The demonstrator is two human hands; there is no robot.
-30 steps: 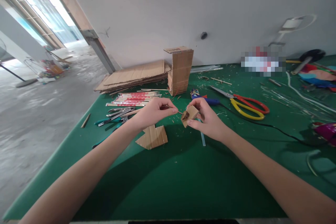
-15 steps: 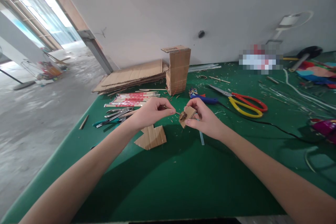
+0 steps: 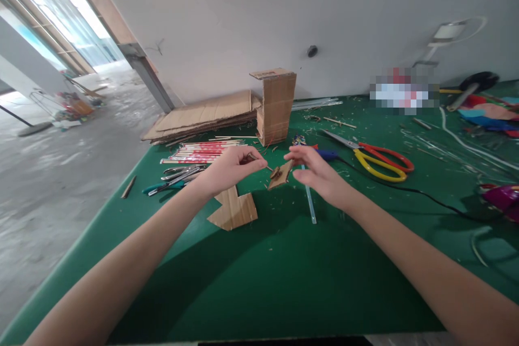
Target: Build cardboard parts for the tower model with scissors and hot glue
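Note:
My left hand pinches a thin wooden stick between thumb and fingers. On the stick's far end sits a small piece of cardboard with a brown lump at its middle, held above the table. Beside that piece is my right hand, its thumb and fingers spread apart; the fingertips are close to the cardboard's upper edge, and I cannot tell if they touch it. Below the left hand lies a notched cardboard cutout. A translucent stick lies under the right hand.
Behind the hands stand a cardboard box form and stacked cardboard sheets. Wrapped chopsticks and pliers lie left. To the right are a blue-handled tool with a black cord and scissors with red and yellow handles.
My right hand has let go of the small cardboard piece and opened. The piece has tilted and shifted slightly left on the stick, and the left hand has moved slightly left.

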